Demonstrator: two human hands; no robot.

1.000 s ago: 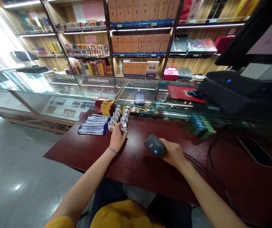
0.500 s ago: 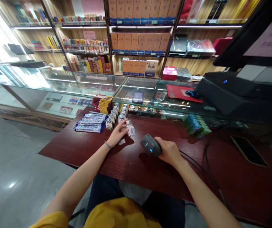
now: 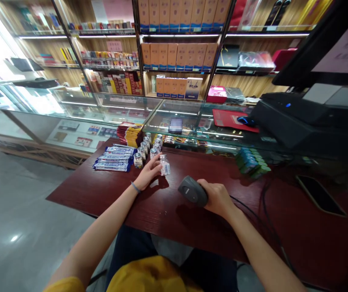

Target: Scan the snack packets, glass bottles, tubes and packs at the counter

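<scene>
My left hand (image 3: 149, 171) is closed around the side of a small clear bottle (image 3: 164, 166) with a silver cap and a barcode label facing right. The bottle stands roughly upright, close above or on the dark red table; I cannot tell which. Just left of it are two rows of similar small capped jars (image 3: 138, 159). My right hand (image 3: 218, 196) grips a dark grey barcode scanner (image 3: 192, 190), held above the table with its head turned left toward the bottle. A black cable trails from it to the right.
Blue-and-white long packets (image 3: 114, 158) lie on the table's left part, with a stack of yellow and red packets (image 3: 131, 134) behind. Green packs (image 3: 252, 162) and a phone (image 3: 320, 194) lie right. A glass counter (image 3: 180, 107) runs behind; a monitor (image 3: 329, 52) overhangs at upper right.
The bottle in my left hand has turned more upright and shifted slightly left. The scanner has moved a little left, and the blue light on it no longer shows.
</scene>
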